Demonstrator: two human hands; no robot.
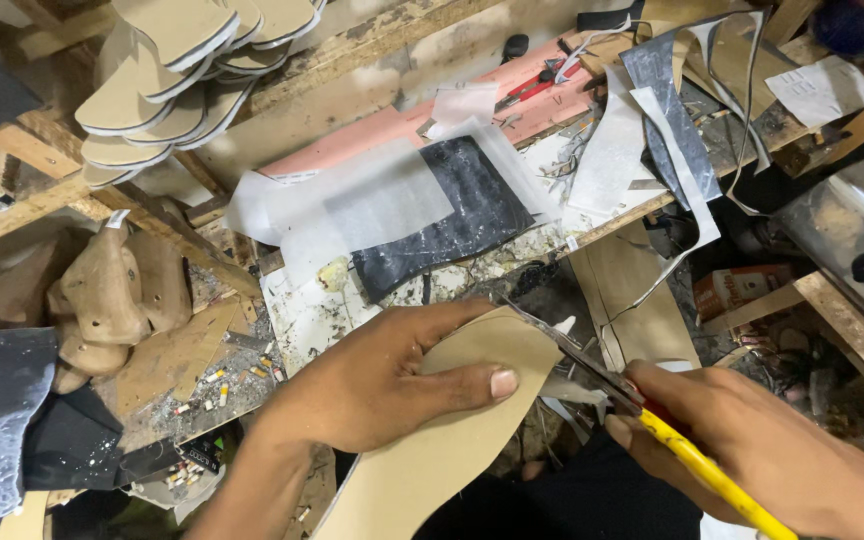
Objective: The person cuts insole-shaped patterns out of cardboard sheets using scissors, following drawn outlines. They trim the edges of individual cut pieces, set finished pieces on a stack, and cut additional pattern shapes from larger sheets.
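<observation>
Left hand [382, 385]: clasped on the tan sole-shaped board piece [452, 430], thumb pressed flat across its upper face, fingers curled behind it
Board piece: held up low in the middle of the view, in front of the cluttered workbench [302, 310] — its rounded end points up and right
Right hand [762, 450]: closed round the yellow and red handles of the scissors [632, 395]
Scissors: blades run up-left along the board's right edge, touching it
Bench top: a black speckled sheet [452, 215] lies under translucent white paper [362, 205], pale scraps beside it
Upper left: a stack of tan insoles [177, 70] on the wooden shelf
Left side: wooden shoe lasts [107, 295] — grouped together
</observation>
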